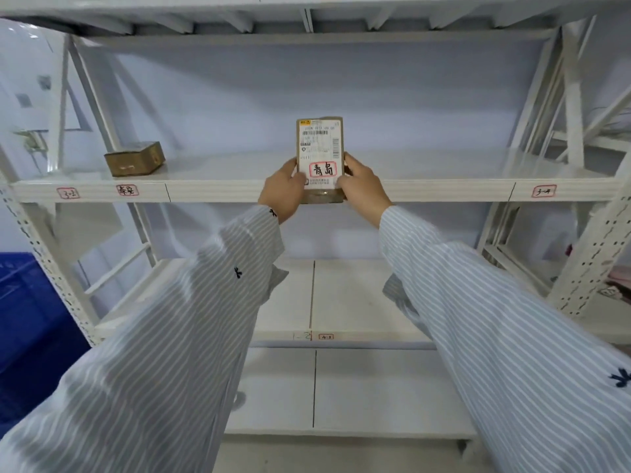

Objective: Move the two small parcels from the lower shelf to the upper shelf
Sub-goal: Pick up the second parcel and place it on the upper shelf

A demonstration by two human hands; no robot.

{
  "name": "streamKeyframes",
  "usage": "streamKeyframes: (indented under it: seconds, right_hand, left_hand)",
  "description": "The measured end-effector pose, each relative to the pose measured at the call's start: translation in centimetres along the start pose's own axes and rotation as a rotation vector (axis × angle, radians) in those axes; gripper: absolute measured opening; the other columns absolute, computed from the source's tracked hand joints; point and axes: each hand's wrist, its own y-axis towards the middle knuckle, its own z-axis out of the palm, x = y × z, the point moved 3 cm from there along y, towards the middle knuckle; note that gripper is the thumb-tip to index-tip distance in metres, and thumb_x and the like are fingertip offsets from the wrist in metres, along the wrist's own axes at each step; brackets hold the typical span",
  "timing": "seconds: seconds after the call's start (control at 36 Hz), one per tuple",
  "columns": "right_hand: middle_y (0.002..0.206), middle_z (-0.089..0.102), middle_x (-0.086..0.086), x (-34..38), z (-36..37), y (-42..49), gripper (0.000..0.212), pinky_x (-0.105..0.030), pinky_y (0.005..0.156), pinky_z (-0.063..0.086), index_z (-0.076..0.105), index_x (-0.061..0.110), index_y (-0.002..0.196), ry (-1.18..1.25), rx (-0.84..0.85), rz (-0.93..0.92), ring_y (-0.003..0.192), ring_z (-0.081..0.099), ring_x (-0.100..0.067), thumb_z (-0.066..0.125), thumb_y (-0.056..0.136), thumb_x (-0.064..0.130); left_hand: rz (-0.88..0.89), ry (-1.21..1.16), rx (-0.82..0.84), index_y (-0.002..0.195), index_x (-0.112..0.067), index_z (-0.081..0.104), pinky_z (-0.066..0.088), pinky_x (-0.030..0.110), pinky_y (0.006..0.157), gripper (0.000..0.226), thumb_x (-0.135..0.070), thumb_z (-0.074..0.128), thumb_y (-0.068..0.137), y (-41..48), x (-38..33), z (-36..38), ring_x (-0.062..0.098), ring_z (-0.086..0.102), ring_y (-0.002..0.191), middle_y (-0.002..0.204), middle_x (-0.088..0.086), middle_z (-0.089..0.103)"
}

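While both hands, left hand [285,189] and right hand [362,189], clasp 1 upright parcel [320,155]; seemingly above the upper shelf [222,191].

A white metal rack [51,254] carries an upper shelf [426,172], its front edge bearing red-outlined labels, with one small brown parcel [135,159] lying on it near the left end, above a lower shelf [351,302] split by a seam.
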Motion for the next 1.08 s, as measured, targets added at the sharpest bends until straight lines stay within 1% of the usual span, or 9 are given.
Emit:
streamKeyframes:
  seconds: [0.08, 0.17, 0.28, 0.39, 0.67, 0.75, 0.83, 0.94, 1.08]
  right_hand:
    - [0.130, 0.064, 0.003, 1.5, 0.2, 2.6, 0.058, -0.039, 0.094, 0.054, 0.050, 0.029, 0.138, 0.011, 0.027, 0.014, 0.113, 0.060, -0.020, 0.044, 0.085, 0.007]
    - [0.132, 0.063, 0.001, 2.5, 0.7, 5.0, 0.054, -0.040, 0.093, 0.054, 0.052, 0.025, 0.138, 0.016, 0.046, 0.034, 0.114, 0.060, -0.021, 0.044, 0.088, 0.007]
    - [0.130, 0.064, 0.000, 3.4, 1.9, 8.2, 0.046, -0.040, 0.093, 0.055, 0.055, 0.022, 0.133, 0.045, 0.074, 0.080, 0.112, 0.062, -0.021, 0.045, 0.091, 0.007]
    - [0.126, 0.066, -0.004, 3.4, 3.0, 11.6, 0.043, -0.041, 0.090, 0.057, 0.058, 0.015, 0.127, 0.062, 0.097, 0.144, 0.109, 0.064, -0.024, 0.045, 0.088, 0.004]
    - [0.114, 0.069, -0.016, 1.2, 5.6, 17.9, 0.035, -0.041, 0.084, 0.059, 0.056, 0.002, 0.125, 0.048, 0.135, 0.341, 0.100, 0.070, -0.030, 0.047, 0.092, 0.005]
    - [0.108, 0.069, -0.016, 0.6, 5.9, 18.6, 0.033, -0.039, 0.080, 0.061, 0.056, 0.002, 0.123, 0.025, 0.171, 0.354, 0.087, 0.070, -0.029, 0.046, 0.092, 0.008]
    - [0.112, 0.068, -0.020, 0.1, 6.0, 19.0, 0.035, -0.033, 0.064, 0.061, 0.056, 0.002, 0.123, -0.003, 0.211, 0.381, 0.078, 0.068, -0.027, 0.044, 0.091, 0.007]
    - [0.114, 0.067, -0.024, -0.5, 6.2, 19.4, 0.037, -0.039, 0.075, 0.062, 0.056, 0.000, 0.122, -0.010, 0.230, 0.397, 0.082, 0.070, -0.031, 0.043, 0.087, 0.006]
    - [0.113, 0.067, -0.023, -0.2, 6.0, 19.3, 0.038, -0.037, 0.074, 0.062, 0.055, 0.001, 0.124, -0.017, 0.242, 0.397, 0.081, 0.070, -0.031, 0.043, 0.088, 0.008]
  left_hand:
    - [-0.024, -0.019, -0.014, 0.140, -0.021, 0.051, 0.046, 0.018, 0.073, 0.047, -0.022, 0.036, 0.096, 2.5, -0.7, -1.6, 0.021, 0.060, 0.109, 0.132, 0.002, 0.062]
    - [-0.032, 0.005, 0.000, 0.136, -0.018, 0.054, 0.043, 0.019, 0.062, 0.045, -0.021, 0.037, 0.095, 4.7, -1.1, -3.0, 0.020, 0.061, 0.098, 0.127, 0.005, 0.065]
    - [-0.058, 0.098, 0.009, 0.126, -0.013, 0.059, 0.044, 0.030, 0.071, 0.041, -0.019, 0.037, 0.092, 7.8, -0.9, -4.5, 0.027, 0.061, 0.100, 0.122, 0.009, 0.066]
    - [-0.107, 0.137, 0.020, 0.107, -0.012, 0.061, 0.045, 0.027, 0.060, 0.028, -0.016, 0.038, 0.092, 10.9, -0.3, -5.4, 0.025, 0.063, 0.090, 0.108, 0.008, 0.068]
    - [-0.233, 0.209, 0.104, 0.113, -0.001, 0.060, 0.057, 0.036, 0.067, 0.032, -0.018, 0.040, 0.095, 16.9, 3.6, -5.1, 0.031, 0.073, 0.088, 0.107, 0.015, 0.071]
    - [-0.273, 0.227, 0.141, 0.101, -0.005, 0.060, 0.053, 0.030, 0.052, 0.024, -0.017, 0.041, 0.096, 17.6, 4.6, -4.7, 0.026, 0.074, 0.073, 0.104, 0.013, 0.073]
    - [-0.291, 0.261, 0.209, 0.087, -0.009, 0.057, 0.050, 0.027, 0.051, 0.019, -0.015, 0.041, 0.095, 17.9, 5.3, -4.3, 0.028, 0.075, 0.082, 0.102, 0.013, 0.073]
    - [-0.326, 0.245, 0.209, 0.095, -0.009, 0.062, 0.045, 0.021, 0.048, 0.025, -0.022, 0.041, 0.088, 18.5, 6.1, -4.3, 0.023, 0.076, 0.074, 0.092, 0.009, 0.076]
    - [-0.306, 0.280, 0.227, 0.096, -0.008, 0.061, 0.045, 0.023, 0.050, 0.026, -0.023, 0.041, 0.090, 19.0, 6.0, -4.3, 0.023, 0.072, 0.069, 0.089, 0.007, 0.072]
